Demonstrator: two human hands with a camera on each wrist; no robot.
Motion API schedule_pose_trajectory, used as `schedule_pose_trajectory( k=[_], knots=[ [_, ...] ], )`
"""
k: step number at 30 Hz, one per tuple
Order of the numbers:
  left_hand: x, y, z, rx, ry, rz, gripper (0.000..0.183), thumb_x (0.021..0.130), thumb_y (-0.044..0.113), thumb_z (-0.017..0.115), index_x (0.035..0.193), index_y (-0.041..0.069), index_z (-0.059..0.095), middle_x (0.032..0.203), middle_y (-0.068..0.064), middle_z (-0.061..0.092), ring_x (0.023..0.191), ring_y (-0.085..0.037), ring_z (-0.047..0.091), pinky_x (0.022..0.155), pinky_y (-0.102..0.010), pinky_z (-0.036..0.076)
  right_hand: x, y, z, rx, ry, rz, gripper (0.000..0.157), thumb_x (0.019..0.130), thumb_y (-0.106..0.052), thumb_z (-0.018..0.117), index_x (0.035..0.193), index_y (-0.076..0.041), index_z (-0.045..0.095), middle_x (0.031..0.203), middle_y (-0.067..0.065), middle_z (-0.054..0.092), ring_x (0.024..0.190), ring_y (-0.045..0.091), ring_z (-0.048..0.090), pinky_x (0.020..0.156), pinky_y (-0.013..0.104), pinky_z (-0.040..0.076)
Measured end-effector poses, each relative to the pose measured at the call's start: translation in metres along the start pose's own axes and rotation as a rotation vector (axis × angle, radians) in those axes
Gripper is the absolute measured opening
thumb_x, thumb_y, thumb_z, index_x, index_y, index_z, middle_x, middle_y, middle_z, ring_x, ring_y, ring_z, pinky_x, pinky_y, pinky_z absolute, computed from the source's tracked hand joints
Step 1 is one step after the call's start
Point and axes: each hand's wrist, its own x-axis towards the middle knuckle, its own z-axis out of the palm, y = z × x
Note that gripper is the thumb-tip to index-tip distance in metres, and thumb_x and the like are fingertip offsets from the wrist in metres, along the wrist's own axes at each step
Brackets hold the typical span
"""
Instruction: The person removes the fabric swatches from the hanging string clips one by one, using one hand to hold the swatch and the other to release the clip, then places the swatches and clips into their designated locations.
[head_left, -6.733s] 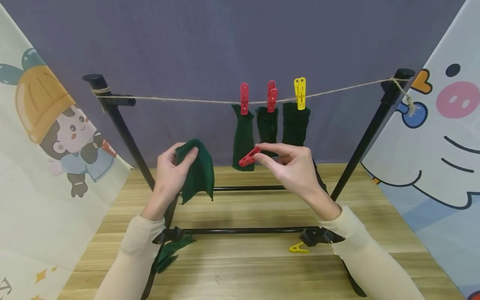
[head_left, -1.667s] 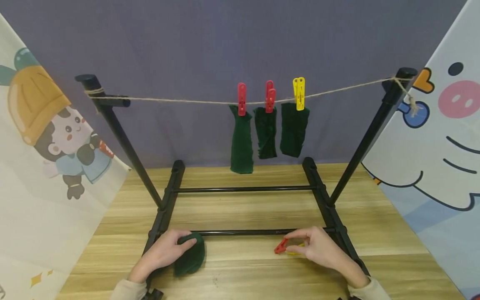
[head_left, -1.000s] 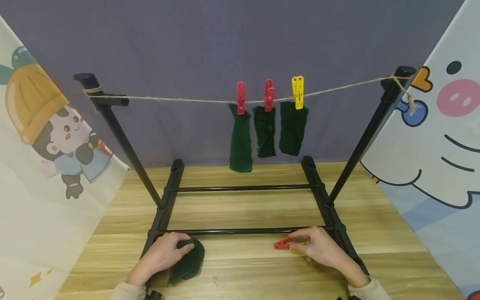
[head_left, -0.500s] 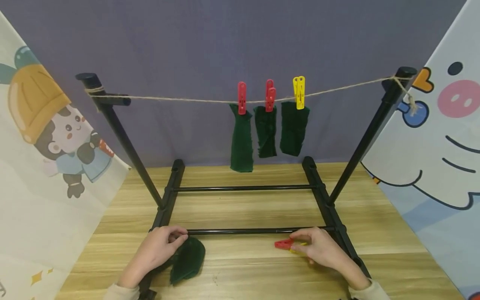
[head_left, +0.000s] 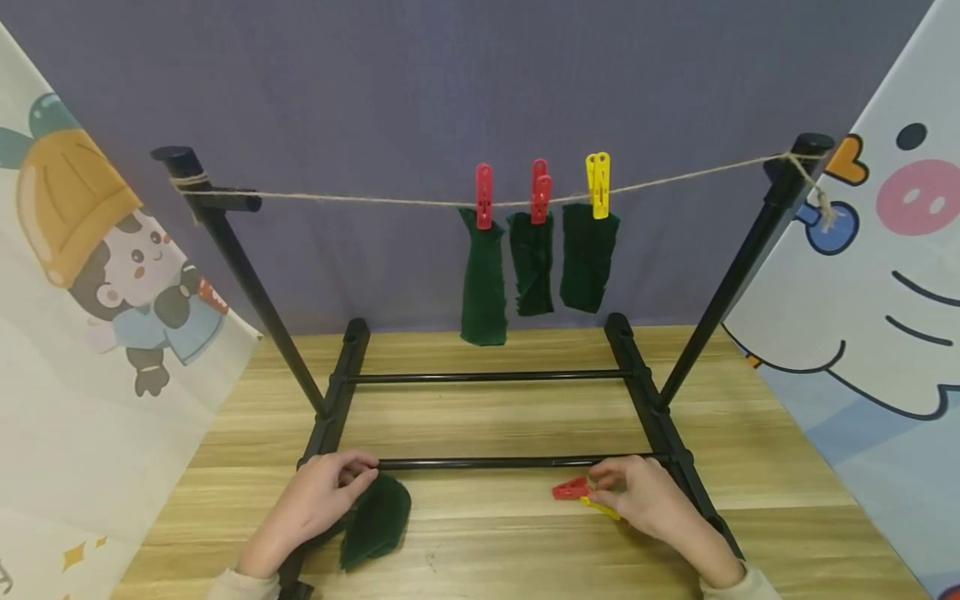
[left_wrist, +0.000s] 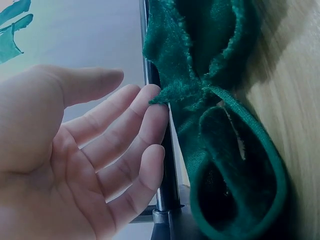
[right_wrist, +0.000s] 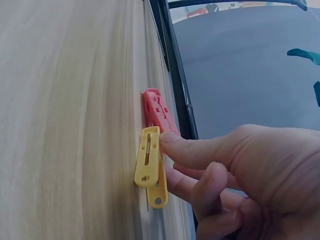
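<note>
My left hand (head_left: pixel 322 500) rests beside a dark green cloth piece (head_left: pixel 377 523) on the table, its fingers loosely bent. In the left wrist view the fingertips (left_wrist: pixel 153 120) lie right at the edge of the folded cloth, with nothing between thumb and fingers. My right hand (head_left: pixel 637 496) is low over the table beside a red clothespin (head_left: pixel 570 489) and a yellow clothespin (head_left: pixel 602 508). Its thumb (right_wrist: pixel 182 150) overlaps the end of the red clothespin in the right wrist view, thumb and index finger parted. Both clothespins lie close together.
A black frame (head_left: pixel 491 463) stands on the wooden table (head_left: pixel 480 550), with a string (head_left: pixel 360 200) tied between its posts. Three green cloth pieces (head_left: pixel 483 292) hang from it by two red clothespins (head_left: pixel 483 196) and a yellow one (head_left: pixel 598 185).
Both hands came down from below the string to the table. My left hand let go of the green cloth and drew back; my right hand lowered the red clothespin beside the yellow one and loosened its pinch.
</note>
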Motion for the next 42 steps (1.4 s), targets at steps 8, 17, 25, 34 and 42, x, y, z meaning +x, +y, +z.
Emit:
schedule_pose_trajectory(
  k=[8,17,25,34,42],
  knots=[
    [0.001,0.002,0.000,-0.004,0.001,0.026,0.017,0.094,0.027,0.064,0.105,0.016,0.070,0.086,0.012,0.067,0.069,0.001,0.060,0.062,-0.023,0.048,0.003,0.004,0.000,-0.034,-0.006,-0.070,0.027,0.080,-0.036,0.077,0.101,-0.020,0.073,0.083,-0.015,0.071,0.075,0.001,0.065,0.065,0.027,0.053],
    [0.002,0.003,-0.002,-0.029,-0.005,0.034,0.019,0.094,0.027,0.063,0.107,0.014,0.069,0.088,0.010,0.068,0.071,-0.004,0.063,0.061,-0.022,0.049,0.006,0.006,-0.003,0.080,-0.123,-0.130,0.026,0.083,-0.026,0.075,0.107,-0.018,0.071,0.090,-0.010,0.072,0.057,0.005,0.058,0.046,0.023,0.043],
    [0.006,0.005,-0.004,-0.010,0.002,0.054,0.019,0.095,0.027,0.062,0.108,0.015,0.069,0.089,0.012,0.068,0.072,0.001,0.061,0.064,-0.023,0.050,0.005,-0.001,-0.014,0.103,-0.181,-0.153,0.030,0.087,-0.023,0.072,0.116,-0.013,0.068,0.095,-0.003,0.072,0.043,0.009,0.052,0.040,0.026,0.044],
    [0.014,0.015,-0.009,0.043,0.044,0.062,0.017,0.093,0.026,0.065,0.107,0.018,0.071,0.088,0.017,0.066,0.075,0.002,0.060,0.070,-0.026,0.051,0.008,-0.008,-0.034,0.019,-0.100,-0.188,0.031,0.089,-0.029,0.070,0.116,-0.014,0.069,0.095,-0.008,0.071,0.042,0.004,0.040,0.041,0.023,0.038],
    [0.022,0.024,-0.014,0.043,0.060,0.068,0.013,0.092,0.025,0.065,0.105,0.026,0.070,0.088,0.019,0.065,0.075,0.002,0.061,0.070,-0.028,0.051,0.014,-0.022,-0.050,-0.038,0.004,-0.253,0.024,0.087,-0.034,0.071,0.110,-0.025,0.070,0.095,-0.013,0.071,0.045,0.004,0.043,0.042,0.023,0.038]
  ],
)
